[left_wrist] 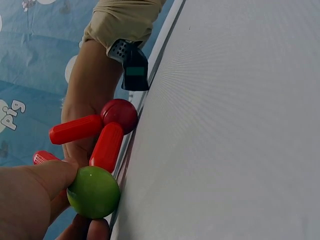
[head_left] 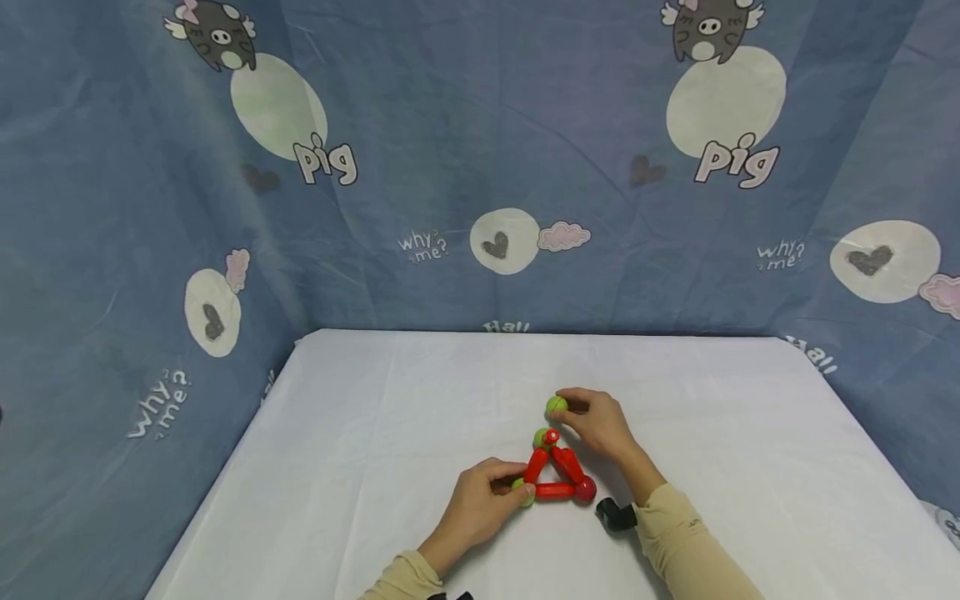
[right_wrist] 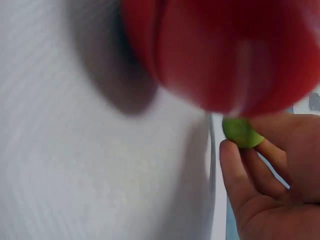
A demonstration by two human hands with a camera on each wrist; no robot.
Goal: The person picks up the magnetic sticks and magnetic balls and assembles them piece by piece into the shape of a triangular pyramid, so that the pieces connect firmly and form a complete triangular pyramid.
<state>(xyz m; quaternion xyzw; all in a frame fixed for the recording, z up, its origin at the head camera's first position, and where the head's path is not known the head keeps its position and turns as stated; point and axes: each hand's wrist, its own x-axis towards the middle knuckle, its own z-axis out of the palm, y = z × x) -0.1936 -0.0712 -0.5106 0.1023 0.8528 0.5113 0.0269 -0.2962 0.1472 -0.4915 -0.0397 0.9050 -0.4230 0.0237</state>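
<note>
Three red rods joined by balls form a triangle on the white table. My left hand (head_left: 480,502) pinches the green ball (left_wrist: 93,192) at its near-left corner. A red ball (head_left: 585,489) sits at the near-right corner, and another green ball (head_left: 542,440) at the far corner. A further red rod (head_left: 551,437) appears end-on by that far ball. Just beyond, my right hand (head_left: 600,423) holds a separate green ball (head_left: 557,405) between thumb and fingertips. In the right wrist view the red ball (right_wrist: 225,55) looms close and blurred, hiding much of the triangle.
The white table (head_left: 390,400) stretches around the triangle on all sides. A blue printed cloth (head_left: 420,167) hangs behind and beside it. A black wrist camera (head_left: 617,515) juts from the right cuff, close to the red ball.
</note>
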